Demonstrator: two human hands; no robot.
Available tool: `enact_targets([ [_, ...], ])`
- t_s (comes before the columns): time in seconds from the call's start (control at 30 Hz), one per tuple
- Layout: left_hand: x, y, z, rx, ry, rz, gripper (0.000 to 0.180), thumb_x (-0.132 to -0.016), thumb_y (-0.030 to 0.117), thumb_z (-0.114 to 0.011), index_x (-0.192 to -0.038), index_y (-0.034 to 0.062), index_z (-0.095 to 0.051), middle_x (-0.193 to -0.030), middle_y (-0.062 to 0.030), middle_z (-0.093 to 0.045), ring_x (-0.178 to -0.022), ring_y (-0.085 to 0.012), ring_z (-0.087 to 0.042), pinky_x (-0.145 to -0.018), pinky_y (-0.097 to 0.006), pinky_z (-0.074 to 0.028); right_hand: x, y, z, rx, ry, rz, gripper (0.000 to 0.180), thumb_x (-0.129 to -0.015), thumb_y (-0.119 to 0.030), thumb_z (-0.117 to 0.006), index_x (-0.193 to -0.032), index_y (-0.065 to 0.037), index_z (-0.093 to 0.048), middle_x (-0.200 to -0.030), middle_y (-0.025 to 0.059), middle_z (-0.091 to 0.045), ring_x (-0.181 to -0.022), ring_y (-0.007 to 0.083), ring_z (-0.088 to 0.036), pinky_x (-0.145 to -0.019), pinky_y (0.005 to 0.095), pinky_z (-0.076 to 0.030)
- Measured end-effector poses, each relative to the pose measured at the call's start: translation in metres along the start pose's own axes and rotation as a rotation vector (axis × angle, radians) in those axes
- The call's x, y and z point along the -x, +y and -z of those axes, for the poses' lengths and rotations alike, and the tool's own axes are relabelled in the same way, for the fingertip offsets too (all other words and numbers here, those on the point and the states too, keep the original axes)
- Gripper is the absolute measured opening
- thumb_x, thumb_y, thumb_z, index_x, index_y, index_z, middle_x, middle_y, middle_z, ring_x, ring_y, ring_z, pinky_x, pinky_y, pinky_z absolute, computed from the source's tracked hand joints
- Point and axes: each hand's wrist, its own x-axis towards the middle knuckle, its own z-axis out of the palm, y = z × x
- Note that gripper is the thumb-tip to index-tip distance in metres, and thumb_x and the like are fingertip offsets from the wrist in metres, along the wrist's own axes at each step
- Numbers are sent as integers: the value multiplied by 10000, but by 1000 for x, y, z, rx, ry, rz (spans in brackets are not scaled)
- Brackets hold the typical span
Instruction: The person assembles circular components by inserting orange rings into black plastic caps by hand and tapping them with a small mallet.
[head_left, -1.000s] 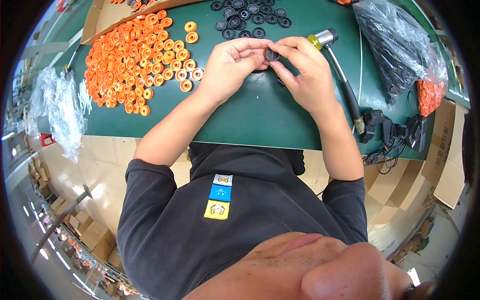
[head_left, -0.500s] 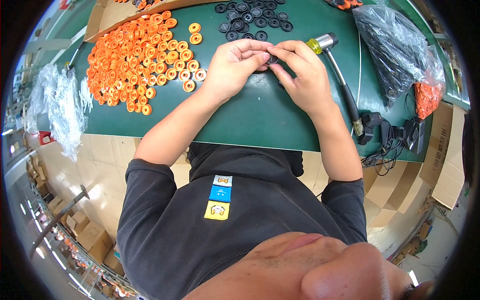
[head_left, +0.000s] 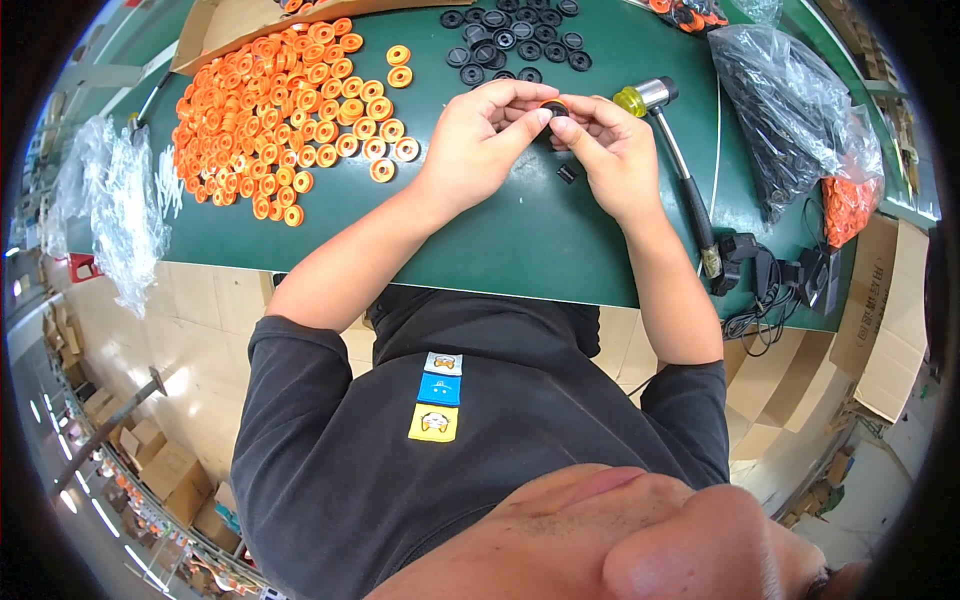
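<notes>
Between both hands is a small round wheel [head_left: 555, 107], black on the face toward me with orange at its far edge. My left hand [head_left: 478, 145] pinches its left side with thumb and fingers. On the other side my right hand [head_left: 618, 155] is closed on it too, the thumb against the wheel and the fingers curled. A small black piece [head_left: 566, 173] lies on the table just below the fingers. Left of my hands is a large heap of orange wheels [head_left: 270, 115]. Beyond my fingertips several black discs [head_left: 500, 40] lie scattered.
A mallet [head_left: 680, 150] with a yellow-and-black head lies right of my right hand on the green table [head_left: 500, 240]. Farther right are a clear bag of black parts [head_left: 775, 110], an orange-filled bag [head_left: 850, 208] and black cables [head_left: 765, 305]. A cardboard tray [head_left: 225, 30] stands behind the orange heap.
The held wheel has turned, so an orange edge now shows. My right fingers have curled in more, and the small black piece on the table has come into fuller view.
</notes>
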Motion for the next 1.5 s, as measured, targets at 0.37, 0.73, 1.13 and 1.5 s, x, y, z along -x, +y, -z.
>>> enact_targets([
  [0.37,-6,-10,0,48,26,116,226,-967,32,-630,-1172,-61,-641,-1057,-122,-709,-964,-151,-680,-896,-277,-547,-2,-4,-1,-80,-25,-252,215,-923,-74,-713,-1104,41,-692,-871,61,-721,-738,96,-663,-669,238,-559],
  [0.73,-12,-10,9,42,-94,171,199,-959,89,-648,-1119,-25,-677,-1010,-82,-718,-890,-125,-668,-837,-283,-549,4,-23,15,289,4,-91,296,-898,-149,-754,-1142,9,-697,-944,73,-704,-781,128,-668,-686,258,-549],
  [1.13,-4,-21,5,-711,-139,-348,220,-910,146,-658,-1097,37,-699,-935,-97,-606,-791,-220,-637,-753,-344,-530,59,-30,94,1438,92,41,269,-958,-157,-605,-1174,2,-621,-967,220,-648,-897,456,-617,-786,484,-519],
  [1.5,-19,-25,16,-130,-83,65,256,-961,135,-622,-1188,21,-659,-864,21,-624,-763,-67,-561,-721,-237,-494,97,-96,27,639,-182,-337,338,-1036,-89,-489,-1352,-9,-579,-764,-2,-548,-582,76,-514,-542,241,-441],
])
